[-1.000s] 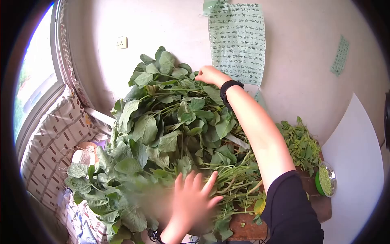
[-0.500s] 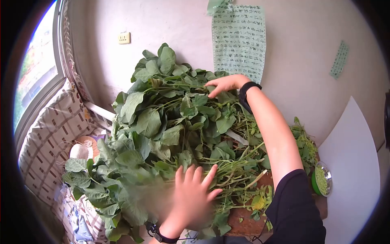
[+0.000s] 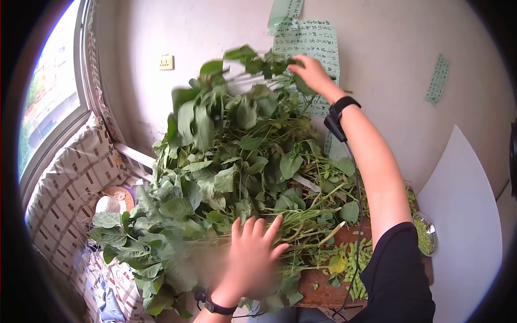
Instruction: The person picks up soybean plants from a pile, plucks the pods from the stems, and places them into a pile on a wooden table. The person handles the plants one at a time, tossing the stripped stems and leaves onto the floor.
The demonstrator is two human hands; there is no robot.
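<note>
Up since 0.5 s ago: person's R hand, now higher nr the wall, w/ a leafy stalk lifted from the pile's top. Head view: metal bowl on R, partly behind sleeve, holds small pale-green bits. Loose pods lie nr table's front edge; brown wood shows in a narrow strip there. Plant pile fills mid & L: broad green lvs, some limp, stems pointing R. R fingers clamped on stalk; L hand palm-down over pile, fingers spread apart.
</note>
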